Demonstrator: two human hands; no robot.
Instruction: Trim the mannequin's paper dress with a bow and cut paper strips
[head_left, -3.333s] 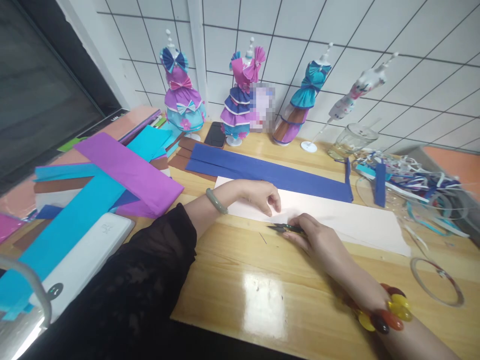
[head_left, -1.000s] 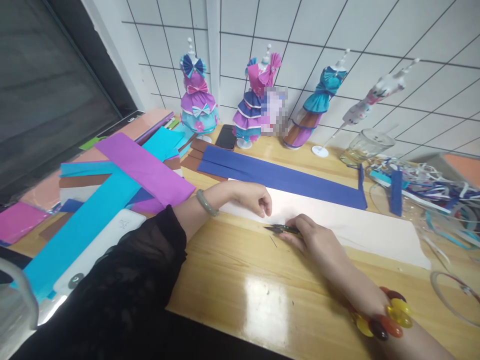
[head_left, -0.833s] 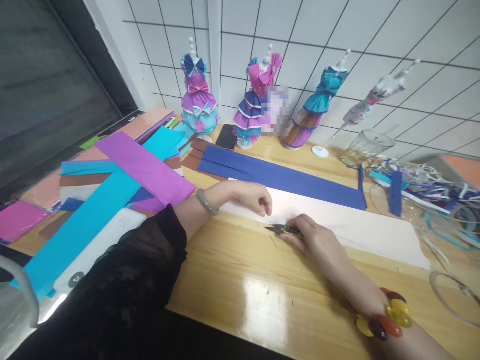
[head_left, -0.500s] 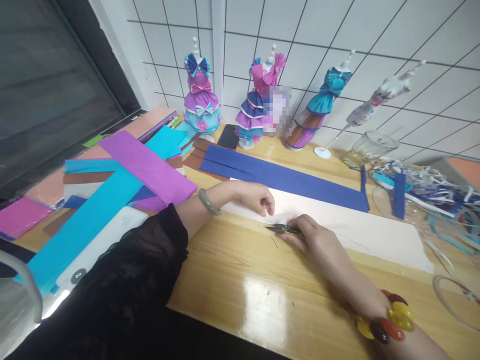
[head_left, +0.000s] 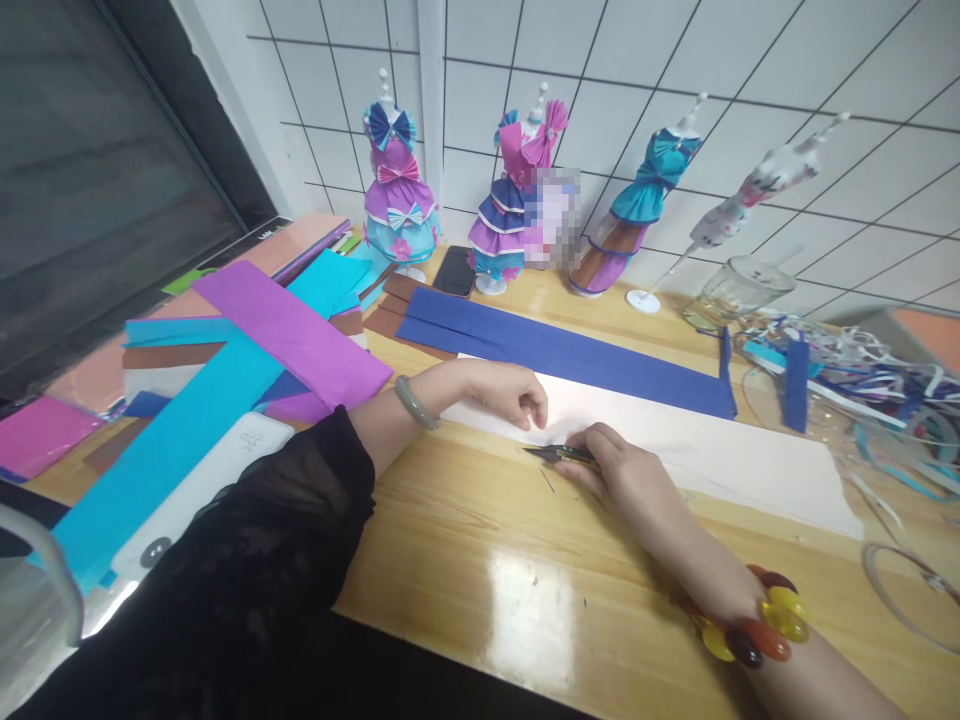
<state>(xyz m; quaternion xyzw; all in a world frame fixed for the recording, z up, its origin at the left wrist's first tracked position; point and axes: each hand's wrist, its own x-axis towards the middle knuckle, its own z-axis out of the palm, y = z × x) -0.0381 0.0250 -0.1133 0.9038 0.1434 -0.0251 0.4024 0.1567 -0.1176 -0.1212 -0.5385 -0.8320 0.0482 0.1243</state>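
Note:
A long white strip [head_left: 757, 470] of paper or cloth lies flat across the table. Over its left part, my left hand [head_left: 510, 392] is closed with the fingers curled down. Whatever those fingertips pinch, if anything, is too small to make out. My right hand [head_left: 622, 465] grips small black thread snips [head_left: 559, 453], their pointed blades facing left, just below the left fingertips. Behind the white strip lies a folded dark blue strip [head_left: 562, 345]. A thin dark scrap [head_left: 547, 480] rests on the wood below the snips.
Dressed mini mannequins [head_left: 401, 190] and a bare one [head_left: 757, 190] line the wall. A glass cup [head_left: 742, 290] and tangled scraps [head_left: 847, 370] are at the right. Purple [head_left: 292, 330] and turquoise strips [head_left: 187, 440] pile up left, near a white device [head_left: 202, 490]. A phone [head_left: 454, 270] lies behind.
My right hand has shifted slightly left with the snips, closer to my left hand. The left hand keeps its curled pose. The view has moved a little.

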